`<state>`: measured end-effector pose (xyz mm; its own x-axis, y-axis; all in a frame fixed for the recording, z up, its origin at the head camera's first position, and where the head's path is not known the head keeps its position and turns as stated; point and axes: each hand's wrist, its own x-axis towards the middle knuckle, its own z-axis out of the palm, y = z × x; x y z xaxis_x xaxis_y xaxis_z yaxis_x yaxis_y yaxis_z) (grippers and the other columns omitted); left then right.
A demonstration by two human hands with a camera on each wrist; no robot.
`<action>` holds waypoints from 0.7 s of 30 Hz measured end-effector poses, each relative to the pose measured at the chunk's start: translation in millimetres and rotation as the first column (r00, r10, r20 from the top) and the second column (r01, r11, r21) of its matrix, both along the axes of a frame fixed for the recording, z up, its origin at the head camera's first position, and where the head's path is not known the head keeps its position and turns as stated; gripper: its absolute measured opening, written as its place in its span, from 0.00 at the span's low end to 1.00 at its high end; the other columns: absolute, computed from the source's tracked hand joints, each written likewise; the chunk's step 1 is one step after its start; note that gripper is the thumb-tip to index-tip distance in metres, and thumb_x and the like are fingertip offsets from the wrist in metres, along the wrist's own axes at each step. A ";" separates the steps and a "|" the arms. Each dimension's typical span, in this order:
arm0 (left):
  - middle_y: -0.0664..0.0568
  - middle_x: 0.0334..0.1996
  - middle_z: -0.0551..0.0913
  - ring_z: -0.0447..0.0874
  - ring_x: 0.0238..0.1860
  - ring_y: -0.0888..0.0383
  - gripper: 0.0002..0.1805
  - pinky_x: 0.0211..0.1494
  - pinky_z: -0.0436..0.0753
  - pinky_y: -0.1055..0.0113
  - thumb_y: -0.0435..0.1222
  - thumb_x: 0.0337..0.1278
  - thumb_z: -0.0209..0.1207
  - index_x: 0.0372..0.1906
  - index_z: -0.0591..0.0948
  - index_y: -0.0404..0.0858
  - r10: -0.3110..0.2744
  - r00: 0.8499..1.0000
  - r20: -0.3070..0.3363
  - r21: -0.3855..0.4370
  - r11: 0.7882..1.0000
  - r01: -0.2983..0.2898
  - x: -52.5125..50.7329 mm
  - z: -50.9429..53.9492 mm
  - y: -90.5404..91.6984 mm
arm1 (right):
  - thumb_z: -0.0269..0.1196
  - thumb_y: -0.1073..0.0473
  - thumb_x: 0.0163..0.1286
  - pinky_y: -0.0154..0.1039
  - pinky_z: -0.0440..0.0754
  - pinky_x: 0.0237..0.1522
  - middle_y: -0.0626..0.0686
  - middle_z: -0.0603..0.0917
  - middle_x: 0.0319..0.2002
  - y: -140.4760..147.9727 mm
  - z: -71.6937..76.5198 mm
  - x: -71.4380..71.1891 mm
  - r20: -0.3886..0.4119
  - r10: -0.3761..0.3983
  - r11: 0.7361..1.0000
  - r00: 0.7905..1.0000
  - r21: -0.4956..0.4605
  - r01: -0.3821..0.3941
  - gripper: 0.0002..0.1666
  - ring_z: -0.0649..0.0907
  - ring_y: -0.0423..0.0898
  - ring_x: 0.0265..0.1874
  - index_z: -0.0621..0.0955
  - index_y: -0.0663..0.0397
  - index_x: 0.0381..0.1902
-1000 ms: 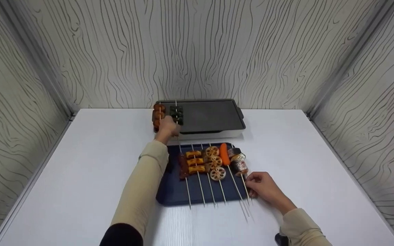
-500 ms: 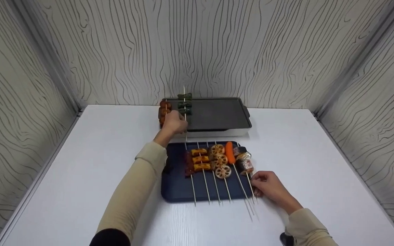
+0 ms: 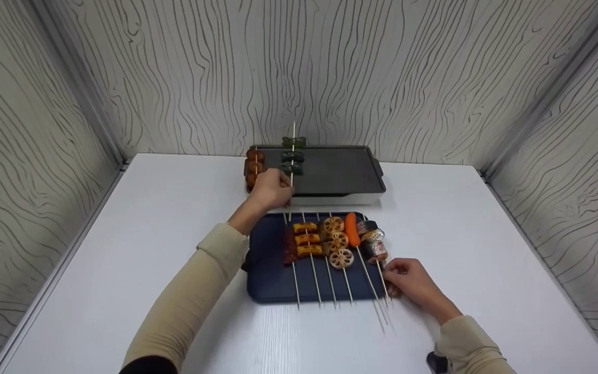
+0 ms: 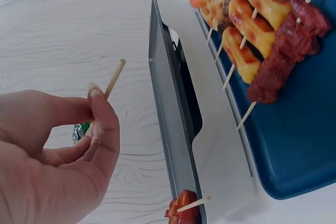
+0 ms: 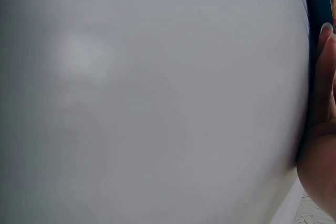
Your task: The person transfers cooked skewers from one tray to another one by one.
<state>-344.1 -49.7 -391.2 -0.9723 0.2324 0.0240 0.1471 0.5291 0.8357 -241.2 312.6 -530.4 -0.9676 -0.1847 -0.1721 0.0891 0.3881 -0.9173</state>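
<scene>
In the head view my left hand (image 3: pixel 273 189) pinches the bare stick of a green pepper skewer (image 3: pixel 293 156), held tilted up over the dark griddle (image 3: pixel 338 169). The stick's end (image 4: pixel 115 77) sticks out past the thumb and finger in the left wrist view; most of the green pieces are hidden behind them. My right hand (image 3: pixel 410 283) grips the right edge of the blue tray (image 3: pixel 273 283), its curled fingers by the stick of the rightmost skewer (image 3: pixel 374 246). The right wrist view shows only part of that hand (image 5: pixel 320 129) along the tray's rim.
A skewer of round brown pieces (image 3: pixel 255 167) lies on the griddle's left end. On the tray lie a red meat skewer (image 3: pixel 289 248), a yellow skewer (image 3: pixel 308 239), lotus root slices (image 3: pixel 340 258) and an orange sausage (image 3: pixel 352 228). A patterned wall stands behind.
My left hand has lifted the green pepper skewer off the griddle and shifted it slightly right, away from the brown skewer. My right hand stays at the tray's edge.
</scene>
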 end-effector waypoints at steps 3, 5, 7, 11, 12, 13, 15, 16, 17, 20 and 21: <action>0.50 0.18 0.83 0.89 0.30 0.45 0.09 0.41 0.86 0.56 0.32 0.71 0.58 0.39 0.85 0.29 -0.009 1.000 0.014 0.005 1.000 0.009 8.7 -1.4 0.0 | 0.62 0.68 0.70 0.35 0.82 0.23 0.52 0.81 0.22 -0.7 -0.1 0.6 0.001 0.010 1.000 1.000 -0.004 -0.010 0.08 0.81 0.42 0.17 0.81 0.73 0.39; 0.49 0.20 0.83 0.89 0.30 0.47 0.08 0.41 0.87 0.56 0.31 0.71 0.58 0.43 0.83 0.28 -0.016 0.999 0.040 0.033 0.999 0.015 15.0 -3.7 -0.3 | 0.62 0.67 0.70 0.36 0.82 0.23 0.52 0.81 0.23 -1.0 -0.5 1.0 0.001 0.016 1.000 1.000 -0.007 -0.016 0.08 0.81 0.42 0.17 0.81 0.73 0.39; 0.48 0.22 0.84 0.88 0.28 0.49 0.08 0.40 0.87 0.57 0.31 0.71 0.59 0.44 0.82 0.28 -0.026 0.998 0.064 0.051 0.998 0.023 21.8 -5.8 -0.7 | 0.62 0.67 0.70 0.36 0.82 0.24 0.53 0.81 0.23 -0.9 -0.8 1.3 -0.001 0.018 1.000 1.000 -0.003 -0.018 0.08 0.81 0.42 0.18 0.81 0.72 0.39; 0.46 0.26 0.84 0.86 0.24 0.55 0.07 0.36 0.88 0.59 0.30 0.70 0.59 0.45 0.81 0.27 -0.070 0.992 0.103 0.091 0.994 0.061 34.5 -10.1 -1.3 | 0.61 0.68 0.71 0.36 0.82 0.24 0.53 0.82 0.23 0.0 -0.2 1.6 -0.013 0.022 1.000 1.000 0.012 -0.021 0.08 0.81 0.42 0.18 0.81 0.72 0.39; 0.46 0.27 0.84 0.85 0.24 0.56 0.07 0.35 0.88 0.60 0.29 0.70 0.59 0.45 0.81 0.27 -0.082 0.990 0.112 0.101 0.992 0.071 37.2 -11.2 -1.7 | 0.61 0.68 0.71 0.36 0.82 0.24 0.53 0.82 0.23 0.2 0.3 1.4 -0.013 0.021 1.000 1.000 0.013 -0.021 0.08 0.81 0.42 0.18 0.81 0.72 0.40; 0.45 0.27 0.84 0.85 0.24 0.56 0.07 0.36 0.88 0.59 0.29 0.70 0.58 0.45 0.81 0.27 -0.097 0.988 0.123 0.119 0.990 0.082 39.8 -12.2 -2.1 | 0.61 0.68 0.71 0.36 0.82 0.24 0.53 0.82 0.23 0.4 0.6 0.8 -0.014 0.022 1.000 1.000 0.010 -0.022 0.08 0.81 0.42 0.18 0.81 0.73 0.40; 0.44 0.27 0.84 0.84 0.23 0.56 0.08 0.36 0.88 0.59 0.28 0.70 0.57 0.46 0.80 0.26 -0.120 0.982 0.144 0.148 0.984 0.099 44.8 -13.3 -3.1 | 0.61 0.68 0.70 0.36 0.82 0.23 0.52 0.82 0.23 0.6 1.1 -0.4 -0.018 0.023 1.000 1.000 0.009 -0.022 0.08 0.81 0.41 0.17 0.81 0.73 0.40; 0.43 0.27 0.84 0.84 0.24 0.56 0.08 0.36 0.88 0.59 0.27 0.70 0.57 0.47 0.80 0.25 -0.129 0.980 0.154 0.162 0.981 0.104 47.3 -13.4 -3.6 | 0.61 0.68 0.70 0.36 0.82 0.23 0.52 0.82 0.23 0.8 1.4 -0.9 -0.020 0.022 1.000 1.000 0.007 -0.022 0.08 0.81 0.41 0.17 0.81 0.73 0.40; 0.43 0.27 0.83 0.84 0.24 0.56 0.08 0.36 0.88 0.59 0.27 0.70 0.57 0.48 0.79 0.25 -0.136 0.978 0.160 0.173 0.979 0.108 49.6 -13.8 -3.9 | 0.61 0.68 0.70 0.36 0.82 0.23 0.52 0.82 0.23 0.9 1.6 -1.3 -0.018 0.020 1.000 1.000 0.005 -0.020 0.08 0.81 0.41 0.17 0.81 0.73 0.40; 0.42 0.28 0.84 0.85 0.24 0.56 0.08 0.35 0.88 0.60 0.27 0.70 0.57 0.48 0.79 0.25 -0.149 0.974 0.172 0.192 0.975 0.115 56.1 -15.7 -4.3 | 0.61 0.69 0.70 0.36 0.82 0.22 0.52 0.81 0.23 1.7 1.6 -1.8 -0.020 0.016 1.000 1.000 0.016 -0.016 0.08 0.81 0.41 0.17 0.81 0.73 0.40; 0.42 0.28 0.84 0.85 0.24 0.56 0.08 0.35 0.88 0.60 0.27 0.70 0.57 0.47 0.79 0.25 -0.153 0.973 0.175 0.201 0.973 0.117 58.1 -17.1 -4.1 | 0.61 0.69 0.70 0.36 0.82 0.23 0.52 0.81 0.23 1.9 1.6 -1.7 -0.018 0.011 1.000 1.000 0.022 -0.011 0.08 0.81 0.41 0.17 0.81 0.73 0.40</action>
